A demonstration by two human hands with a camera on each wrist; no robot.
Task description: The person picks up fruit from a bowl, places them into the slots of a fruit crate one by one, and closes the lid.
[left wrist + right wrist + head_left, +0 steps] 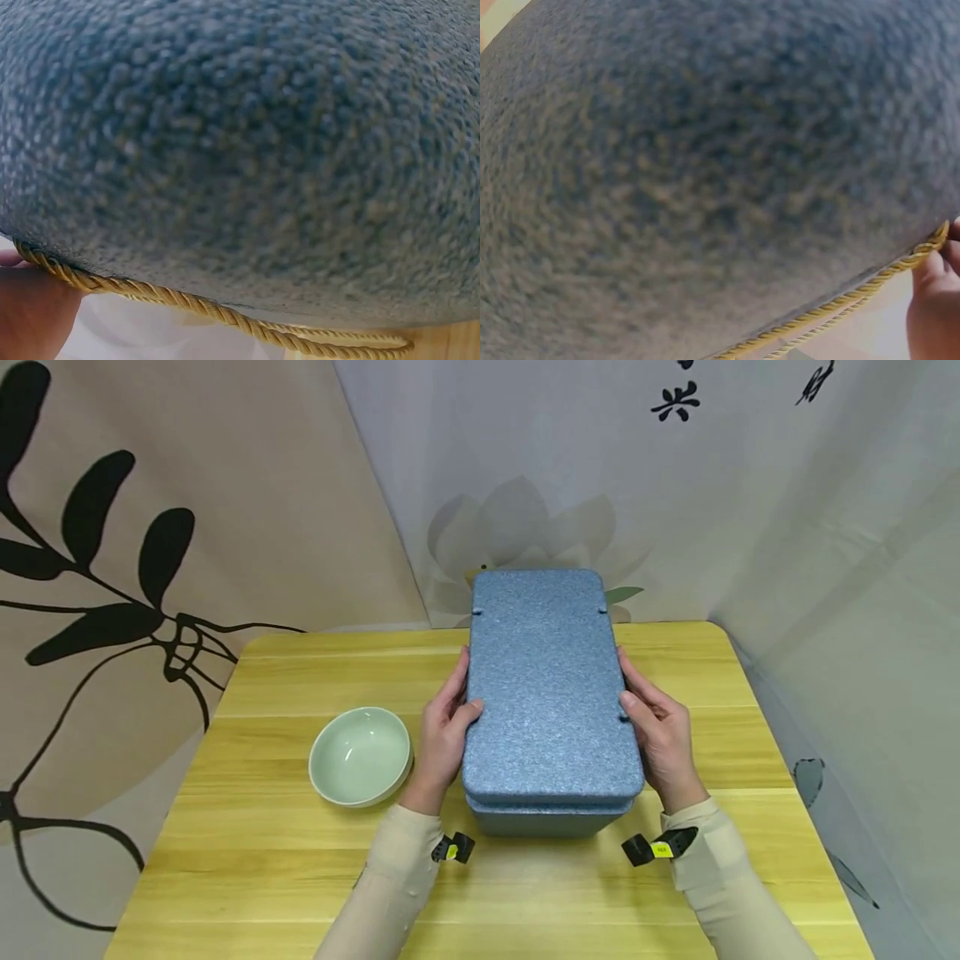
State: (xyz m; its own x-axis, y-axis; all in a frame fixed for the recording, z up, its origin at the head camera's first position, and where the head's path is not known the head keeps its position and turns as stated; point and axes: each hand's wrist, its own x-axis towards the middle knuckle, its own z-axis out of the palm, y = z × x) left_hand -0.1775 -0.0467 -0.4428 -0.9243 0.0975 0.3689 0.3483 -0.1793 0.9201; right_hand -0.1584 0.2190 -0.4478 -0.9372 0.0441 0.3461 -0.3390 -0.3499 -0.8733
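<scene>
A blue speckled foam box [551, 693] with a rounded lid is in the middle of the head view, its long side pointing away from me. My left hand [444, 735] grips its left side, thumb over the lid's edge. On the opposite side my right hand [663, 739] holds it likewise, thumb near a small dark notch. Both wrist views are filled by the box's grainy wall. A gold twisted rope [187, 300] runs along the box's edge to the left hand; rope [832, 304] also reaches the right hand's fingers. Fingers behind the box's sides are partly hidden.
A pale green bowl [360, 756] stands on the wooden table [247, 860], just left of my left hand. Behind the table hangs a light curtain [570, 460] with flower prints. Wrist-worn cameras [660, 847] sit on both sleeves.
</scene>
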